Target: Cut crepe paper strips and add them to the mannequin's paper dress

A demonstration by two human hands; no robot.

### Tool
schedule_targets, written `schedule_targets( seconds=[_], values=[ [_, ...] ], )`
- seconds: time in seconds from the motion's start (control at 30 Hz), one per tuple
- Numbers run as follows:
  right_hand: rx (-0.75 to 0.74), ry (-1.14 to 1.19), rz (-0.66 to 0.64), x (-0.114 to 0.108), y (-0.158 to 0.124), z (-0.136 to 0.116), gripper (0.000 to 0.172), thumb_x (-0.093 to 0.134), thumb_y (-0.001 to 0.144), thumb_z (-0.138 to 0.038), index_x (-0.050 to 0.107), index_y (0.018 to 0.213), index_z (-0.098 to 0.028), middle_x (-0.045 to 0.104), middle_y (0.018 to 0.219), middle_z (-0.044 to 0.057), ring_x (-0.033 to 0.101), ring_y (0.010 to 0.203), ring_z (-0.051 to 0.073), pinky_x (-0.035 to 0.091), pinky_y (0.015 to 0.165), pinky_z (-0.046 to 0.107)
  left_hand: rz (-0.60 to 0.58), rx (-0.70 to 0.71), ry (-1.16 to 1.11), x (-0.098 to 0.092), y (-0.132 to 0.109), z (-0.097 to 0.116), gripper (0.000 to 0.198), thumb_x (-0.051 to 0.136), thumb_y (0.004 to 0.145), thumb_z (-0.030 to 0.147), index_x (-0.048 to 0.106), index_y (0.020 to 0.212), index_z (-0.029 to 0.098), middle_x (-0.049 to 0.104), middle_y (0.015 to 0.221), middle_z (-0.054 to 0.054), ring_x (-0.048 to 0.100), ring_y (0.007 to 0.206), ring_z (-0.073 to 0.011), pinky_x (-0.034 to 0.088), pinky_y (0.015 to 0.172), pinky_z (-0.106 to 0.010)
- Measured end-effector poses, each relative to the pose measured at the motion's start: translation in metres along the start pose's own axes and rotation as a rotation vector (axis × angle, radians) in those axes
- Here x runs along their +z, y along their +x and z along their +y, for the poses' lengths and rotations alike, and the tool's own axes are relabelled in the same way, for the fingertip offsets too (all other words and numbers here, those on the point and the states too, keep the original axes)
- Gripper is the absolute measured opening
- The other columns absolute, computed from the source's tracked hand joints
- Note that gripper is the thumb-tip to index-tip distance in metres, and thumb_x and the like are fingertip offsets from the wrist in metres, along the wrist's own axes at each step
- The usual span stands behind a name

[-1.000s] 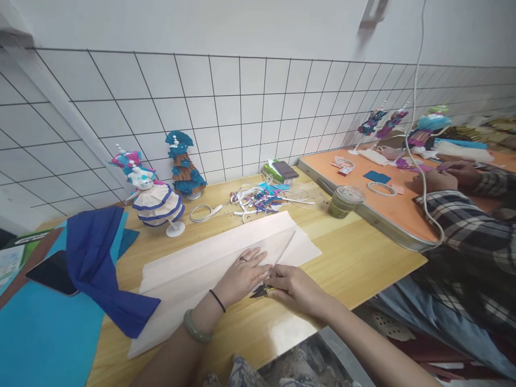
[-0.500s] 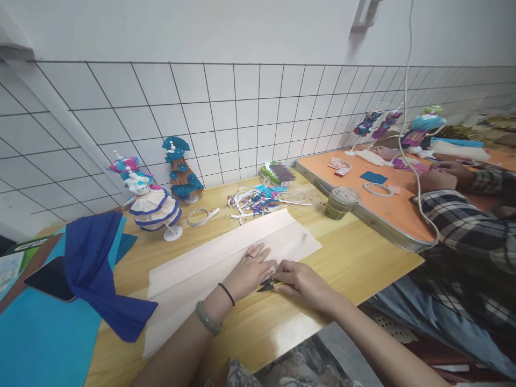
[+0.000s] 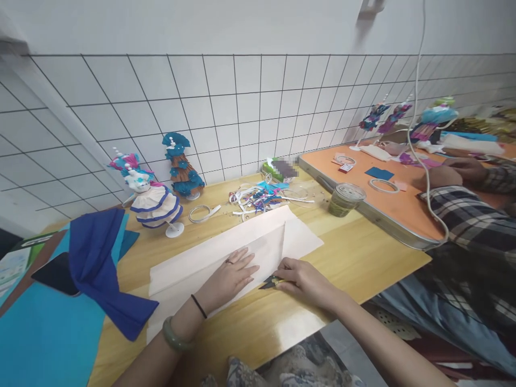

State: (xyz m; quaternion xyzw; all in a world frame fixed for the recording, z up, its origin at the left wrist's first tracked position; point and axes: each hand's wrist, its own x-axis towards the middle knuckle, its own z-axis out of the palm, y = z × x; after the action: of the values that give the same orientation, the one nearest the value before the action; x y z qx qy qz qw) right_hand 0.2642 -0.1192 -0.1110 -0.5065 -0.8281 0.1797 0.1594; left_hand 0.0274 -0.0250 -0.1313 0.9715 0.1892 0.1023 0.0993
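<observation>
A wide sheet of pale cream crepe paper (image 3: 185, 269) lies across the wooden table in front of me. Part of it is folded over, with a raised edge near its right end. My left hand (image 3: 234, 274) rests flat on the paper, fingers stretched out. At the paper's front edge, my right hand (image 3: 296, 277) is closed around scissors (image 3: 269, 282) with dark blades and a bit of yellow at the grip. The blades point left, towards my left fingers; most of the handle is hidden inside the hand.
Left of the paper lie blue crepe paper (image 3: 100, 274), a phone (image 3: 56, 274) and turquoise sheets (image 3: 48, 333). Behind stand two paper-dressed figures (image 3: 155, 207), a tape roll (image 3: 200, 213), paper scraps (image 3: 262, 198) and a lidded tub (image 3: 345, 200). A co-worker's sleeve (image 3: 463, 209) rests by the orange table (image 3: 358, 191).
My left hand has slid left along the paper, away from the right hand. A folded edge now shows on the paper's right part. The right hand still holds the scissors in nearly the same place.
</observation>
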Motion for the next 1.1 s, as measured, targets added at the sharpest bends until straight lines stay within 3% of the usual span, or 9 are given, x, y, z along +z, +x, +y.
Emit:
schedule_targets(
  seconds=[0.27, 1.1],
  values=[
    [-0.028, 0.035, -0.017, 0.003, 0.007, -0.002, 0.03, 0.043, 0.091, -0.036, 0.063, 0.107, -0.021, 0.06, 0.094, 0.008, 0.057, 0.086, 0.018, 0.043, 0.074, 0.026, 0.034, -0.009, 0.013, 0.009, -0.005, 0.001, 0.034, 0.038, 0.092, 0.033, 0.054, 0.122, 0.028, 0.044, 0.137, -0.005, 0.028, 0.132, -0.0218, 0.028, 0.107, -0.045],
    [-0.064, 0.091, -0.001, 0.009, 0.013, -0.001, 0.032, 0.043, 0.091, -0.038, 0.064, 0.109, -0.022, 0.062, 0.098, 0.009, 0.058, 0.09, 0.019, 0.044, 0.079, 0.028, 0.044, -0.017, 0.005, 0.008, -0.007, 0.002, 0.033, 0.038, 0.092, 0.033, 0.055, 0.12, 0.028, 0.045, 0.136, -0.004, 0.03, 0.132, -0.0216, 0.028, 0.107, -0.044]
  ],
)
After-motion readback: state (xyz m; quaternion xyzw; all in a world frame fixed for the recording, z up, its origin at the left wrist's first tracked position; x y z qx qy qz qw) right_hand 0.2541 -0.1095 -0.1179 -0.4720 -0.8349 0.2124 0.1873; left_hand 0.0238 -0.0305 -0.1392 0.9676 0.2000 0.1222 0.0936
